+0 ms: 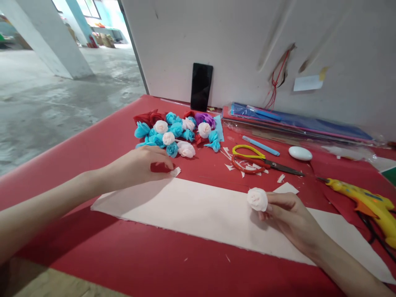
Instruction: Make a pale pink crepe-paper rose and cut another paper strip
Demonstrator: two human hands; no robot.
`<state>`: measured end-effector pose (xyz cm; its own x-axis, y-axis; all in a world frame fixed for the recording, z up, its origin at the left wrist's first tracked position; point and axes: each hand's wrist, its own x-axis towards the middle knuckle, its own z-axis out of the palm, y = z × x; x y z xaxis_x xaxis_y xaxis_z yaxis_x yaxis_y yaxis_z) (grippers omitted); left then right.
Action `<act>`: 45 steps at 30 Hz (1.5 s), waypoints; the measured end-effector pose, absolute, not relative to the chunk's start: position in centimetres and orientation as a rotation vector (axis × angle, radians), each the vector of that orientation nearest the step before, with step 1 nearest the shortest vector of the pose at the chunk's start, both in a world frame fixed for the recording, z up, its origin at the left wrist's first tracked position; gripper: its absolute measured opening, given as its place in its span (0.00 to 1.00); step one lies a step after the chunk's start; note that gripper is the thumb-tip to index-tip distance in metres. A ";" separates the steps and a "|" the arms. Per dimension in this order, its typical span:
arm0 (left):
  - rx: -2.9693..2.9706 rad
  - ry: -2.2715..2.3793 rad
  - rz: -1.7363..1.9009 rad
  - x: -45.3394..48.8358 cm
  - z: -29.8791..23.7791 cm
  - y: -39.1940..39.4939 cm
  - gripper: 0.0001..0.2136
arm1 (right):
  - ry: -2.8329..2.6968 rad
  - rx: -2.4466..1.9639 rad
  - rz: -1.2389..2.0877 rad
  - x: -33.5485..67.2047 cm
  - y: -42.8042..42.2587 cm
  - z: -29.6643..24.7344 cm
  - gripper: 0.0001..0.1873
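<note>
Pale-pink rose [257, 199], pinched by the right hand [291, 214], sits well right of the flower pile [176, 130] beside the left hand [137, 168], whose grip is unclear

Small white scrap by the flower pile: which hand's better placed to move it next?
Probably the left hand: its fingertips are at the scrap. The right hand is farther off and occupied, holding a pale rose.

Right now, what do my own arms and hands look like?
Your left forearm and right forearm are slender and bare where they show, without sleeves. Your left hand and right hand are ungloved, with no watch or bracelet visible.
</note>
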<state>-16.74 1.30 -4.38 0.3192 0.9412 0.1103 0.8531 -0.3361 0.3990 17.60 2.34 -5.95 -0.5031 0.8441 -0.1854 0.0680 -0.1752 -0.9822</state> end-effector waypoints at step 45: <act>2.085 1.716 0.489 -15.9 -4.2 0.7 0.10 | -1.488 -1.072 1.753 17.6 2.3 -5.8 0.14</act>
<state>-15.94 0.73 -4.19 0.1872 0.9822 0.0180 0.8443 -0.1703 0.5080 17.59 2.28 -5.79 -0.4977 0.8442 -0.1989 0.0591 -0.1958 -0.9789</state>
